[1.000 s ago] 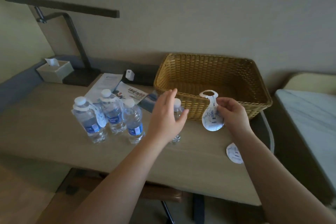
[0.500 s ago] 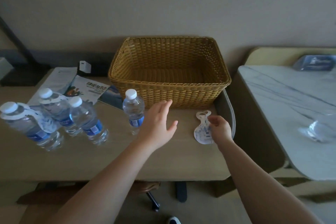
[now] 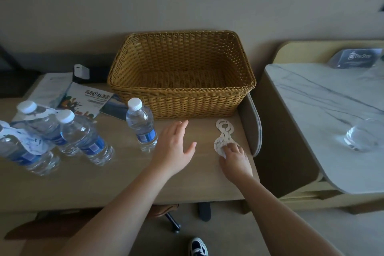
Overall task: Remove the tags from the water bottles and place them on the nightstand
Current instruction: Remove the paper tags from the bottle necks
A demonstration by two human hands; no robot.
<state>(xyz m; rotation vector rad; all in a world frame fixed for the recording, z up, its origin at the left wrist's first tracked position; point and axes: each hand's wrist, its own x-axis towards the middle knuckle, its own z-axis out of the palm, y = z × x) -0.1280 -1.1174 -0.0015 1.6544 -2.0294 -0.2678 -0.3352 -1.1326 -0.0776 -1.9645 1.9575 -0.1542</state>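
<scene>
You have bare desk (image 3: 104,181) in front of the bottles (image 3: 83,139); the basket (image 3: 180,81) walls off the back, and tags (image 3: 223,137) lie at the right edge.

My right hand (image 3: 233,157) covers the near end of the tags (image 3: 223,137), so I cannot count the stacked tags. The far-left water bottle (image 3: 18,149) is cut off by the left edge. Print on the tags and on the nightstand placard (image 3: 356,58) is too small to read. The glass object (image 3: 362,136) on the nightstand (image 3: 311,114) is blurred; I cannot identify it.
</scene>
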